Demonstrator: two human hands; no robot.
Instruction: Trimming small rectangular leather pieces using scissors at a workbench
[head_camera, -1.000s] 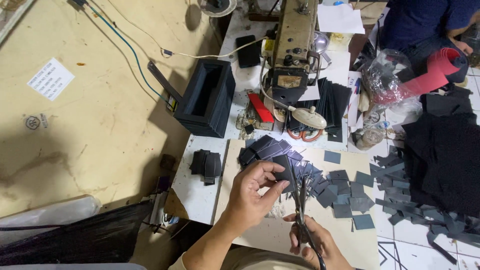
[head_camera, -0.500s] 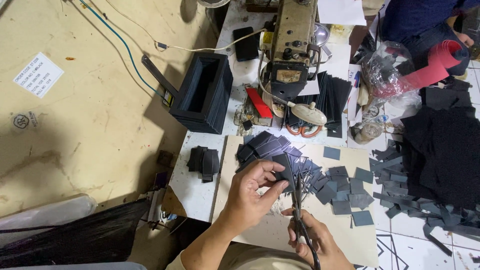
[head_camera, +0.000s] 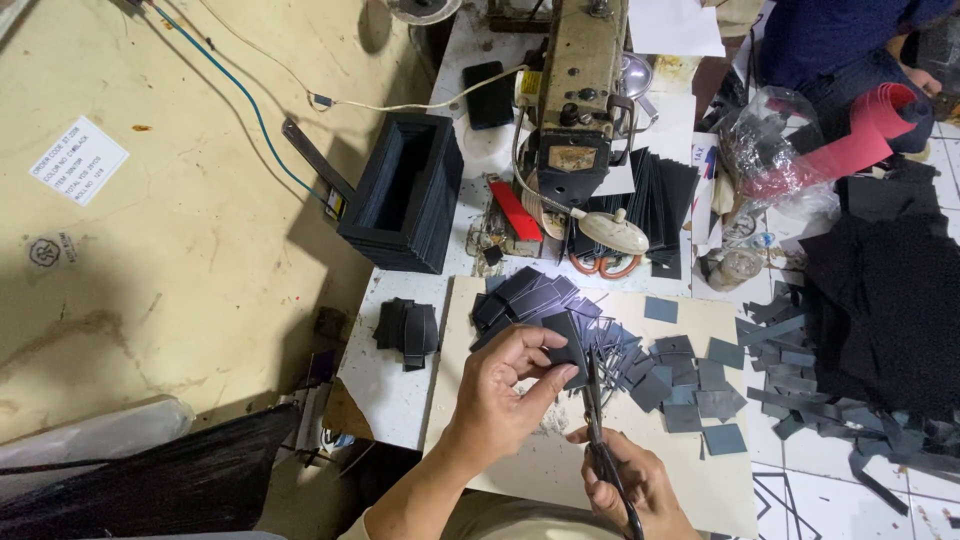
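My left hand (head_camera: 510, 385) pinches a small dark rectangular piece (head_camera: 566, 345) of leather-like material above a pale board (head_camera: 520, 475). My right hand (head_camera: 630, 480) grips black scissors (head_camera: 597, 420), blades pointing up at the lower edge of the piece. A loose heap of similar dark cut pieces (head_camera: 530, 295) lies just beyond my hands, and more grey pieces (head_camera: 695, 390) are spread to the right on the board.
A sewing machine (head_camera: 580, 90) stands at the back, a stack of black box frames (head_camera: 400, 190) to its left. Black fabric (head_camera: 890, 300) and strips cover the right side. A red roll (head_camera: 865, 130) and a seated person are at top right.
The view has shifted slightly. My hands stay in place, with the scissors still working at the piece's edge.
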